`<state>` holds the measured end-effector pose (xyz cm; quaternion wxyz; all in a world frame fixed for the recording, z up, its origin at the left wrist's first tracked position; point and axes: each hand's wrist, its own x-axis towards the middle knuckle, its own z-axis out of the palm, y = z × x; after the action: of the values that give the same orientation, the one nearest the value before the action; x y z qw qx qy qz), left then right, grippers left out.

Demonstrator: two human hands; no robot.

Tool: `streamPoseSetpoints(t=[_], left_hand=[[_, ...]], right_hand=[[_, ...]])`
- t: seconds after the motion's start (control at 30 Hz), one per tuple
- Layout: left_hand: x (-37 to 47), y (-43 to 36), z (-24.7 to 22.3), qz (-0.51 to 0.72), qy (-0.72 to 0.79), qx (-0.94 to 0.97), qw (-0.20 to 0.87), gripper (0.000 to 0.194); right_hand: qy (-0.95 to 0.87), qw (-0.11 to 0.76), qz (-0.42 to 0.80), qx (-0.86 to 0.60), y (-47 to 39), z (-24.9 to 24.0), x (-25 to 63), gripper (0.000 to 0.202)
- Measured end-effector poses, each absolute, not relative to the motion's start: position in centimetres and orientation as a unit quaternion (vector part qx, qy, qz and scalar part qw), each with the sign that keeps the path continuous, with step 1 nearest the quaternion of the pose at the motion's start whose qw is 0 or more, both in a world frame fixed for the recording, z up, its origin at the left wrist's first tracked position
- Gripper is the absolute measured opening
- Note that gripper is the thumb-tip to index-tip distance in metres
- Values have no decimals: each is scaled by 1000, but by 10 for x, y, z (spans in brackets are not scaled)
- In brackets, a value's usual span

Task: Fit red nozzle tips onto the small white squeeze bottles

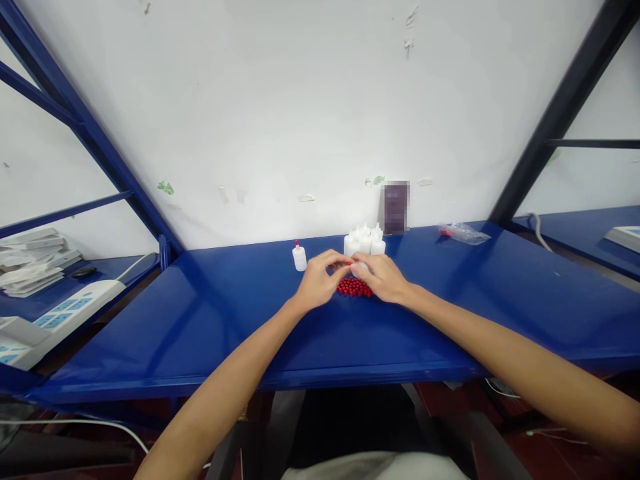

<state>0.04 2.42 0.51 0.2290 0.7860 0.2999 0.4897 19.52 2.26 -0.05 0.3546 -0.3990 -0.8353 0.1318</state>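
My two hands meet over the middle of the blue table. My right hand (385,277) is closed on a small white squeeze bottle (359,269), mostly hidden by the fingers and tipped toward the left. My left hand (323,279) pinches a small red cap (349,263) at the bottle's tip; whether the cap is seated there I cannot tell. Directly below the hands lies a cluster of red caps (354,287). Behind them stand several white bottles (365,241) with bare pointed tips. Left of my hands, one white bottle (299,258) stands upright with a red cap on.
The blue table (225,320) runs against a white wall. A clear plastic bag (465,233) with something red lies at the back right. A dark pixelated upright object (396,207) stands near the wall. Power strips (65,313) and stacked white boxes (35,260) are at the left.
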Motion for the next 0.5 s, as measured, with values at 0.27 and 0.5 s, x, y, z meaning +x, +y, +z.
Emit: streamPoseSetpoints(t=[0.27, 0.5], left_hand=[[-89, 78, 59, 501, 474, 708, 154, 28], [-100, 90, 57, 355, 517, 778, 34, 28]], right_hand=[[-707, 489, 255, -442, 46, -16, 211, 50], [-726, 492, 176, -448, 35, -15, 207, 36]])
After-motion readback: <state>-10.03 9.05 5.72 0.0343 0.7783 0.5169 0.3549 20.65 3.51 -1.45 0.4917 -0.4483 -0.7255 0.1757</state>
